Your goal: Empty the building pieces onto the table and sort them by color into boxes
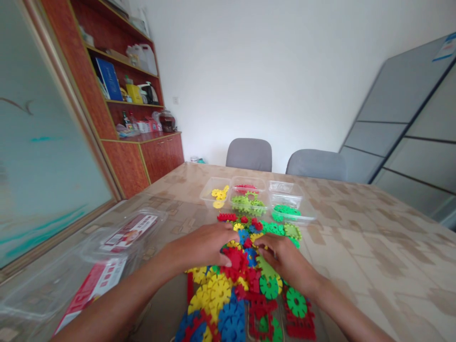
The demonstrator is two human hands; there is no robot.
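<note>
My left hand (211,241) reaches over a heap of plastic gear toys, its thumb apart from its fingers. A red gear piece (235,263) lies by that thumb. My right hand (287,259) is on the other side, fingers bent and apart, with fingertips at a yellow gear (255,236). I see nothing clearly gripped in either hand. Between the hands lie blue gears (251,256) and small red connectors. Nearer me are yellow gears (215,292), blue gears (231,318), a green gear (296,302) and red frame pieces (261,306).
Beyond the heap stand clear plastic boxes: one with yellow gears (220,194), one with light green gears (247,203), one with green gears (286,212). Clear lids (142,223) and a red-white package (94,289) lie left. Chairs (248,154) stand behind the table (359,228).
</note>
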